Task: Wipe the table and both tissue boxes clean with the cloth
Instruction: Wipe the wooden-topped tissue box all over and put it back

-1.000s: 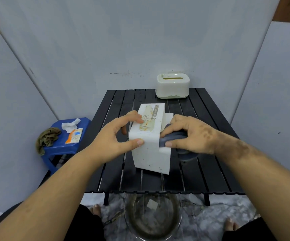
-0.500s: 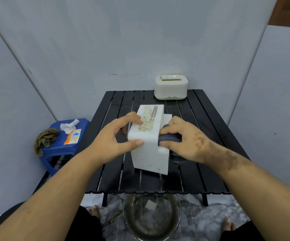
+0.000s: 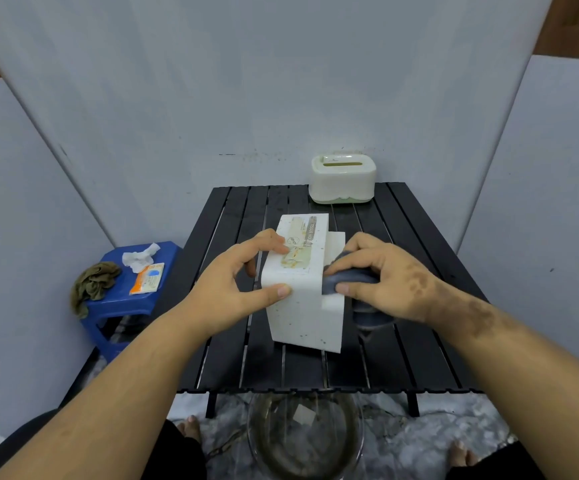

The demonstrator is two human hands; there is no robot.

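White and speckled, the near tissue box (image 3: pixel 303 306) stands mid-counter (image 3: pixel 419 358), left hand (image 3: pixel 232 289) gripping it, right hand (image 3: pixel 381 282) clutching the cloth (image 3: pixel 347 277) against its side: steady it, rub firmly.

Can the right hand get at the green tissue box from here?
Probably yes: the slats between the right hand and the green tissue box are bare, though that hand is gripping the cloth.

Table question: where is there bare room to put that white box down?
Bare slats lie along the table far left, behind the white tissue box and left of the green tissue box; also the near edge. The middle is crowded by both hands and the cloth.
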